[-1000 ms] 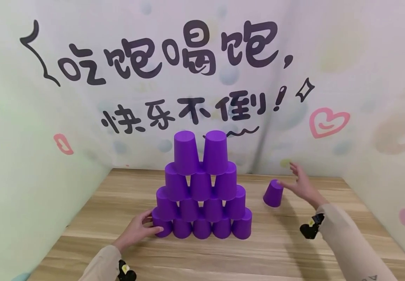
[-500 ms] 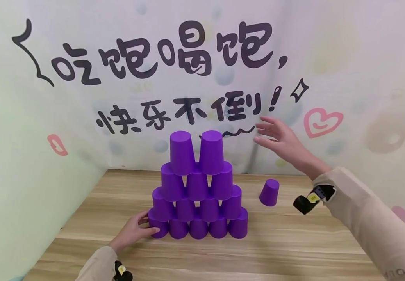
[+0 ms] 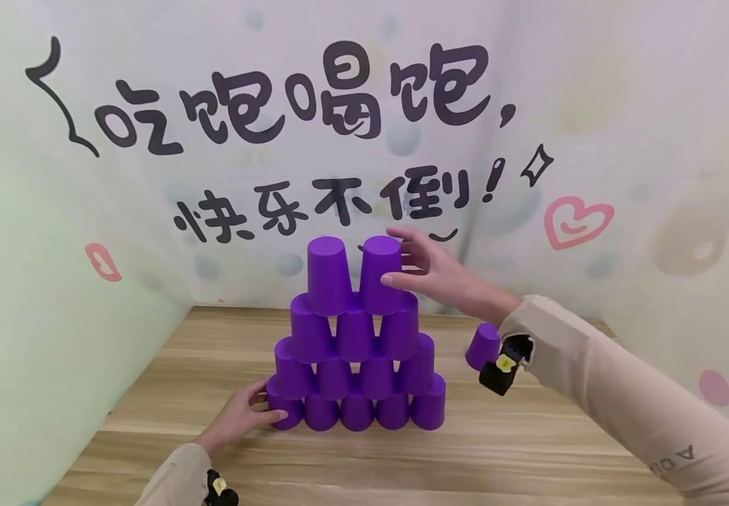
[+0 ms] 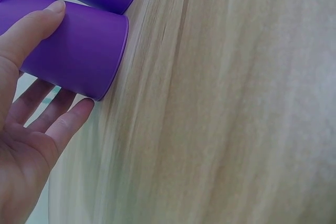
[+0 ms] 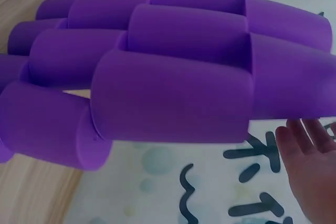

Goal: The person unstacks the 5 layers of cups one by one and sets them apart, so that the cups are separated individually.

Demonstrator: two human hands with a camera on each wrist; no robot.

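Purple cups stand upside down in a stepped pyramid, with two on the top tier. My left hand [image 3: 244,416] is at the bottom-left purple cup [image 3: 285,404]; in the left wrist view the thumb lies on that cup [image 4: 79,45] and the fingers reach round its other side. My right hand [image 3: 436,273] is at the top-right purple cup [image 3: 379,270], thumb in front and fingers spread along its right side. In the right wrist view, the right-hand fingers [image 5: 299,142] lie beside the edge of that cup [image 5: 294,80]; firm contact is not visible.
One more purple cup [image 3: 483,346] stands upside down on the wooden table [image 3: 364,467], right of the pyramid and partly behind the right wrist camera [image 3: 502,369]. A printed cloth backdrop [image 3: 263,42] closes off the back and sides.
My right hand has left the lone cup at the right, risen and moved left to the top-right cup of the pyramid. My left hand has stayed at the bottom-left cup.
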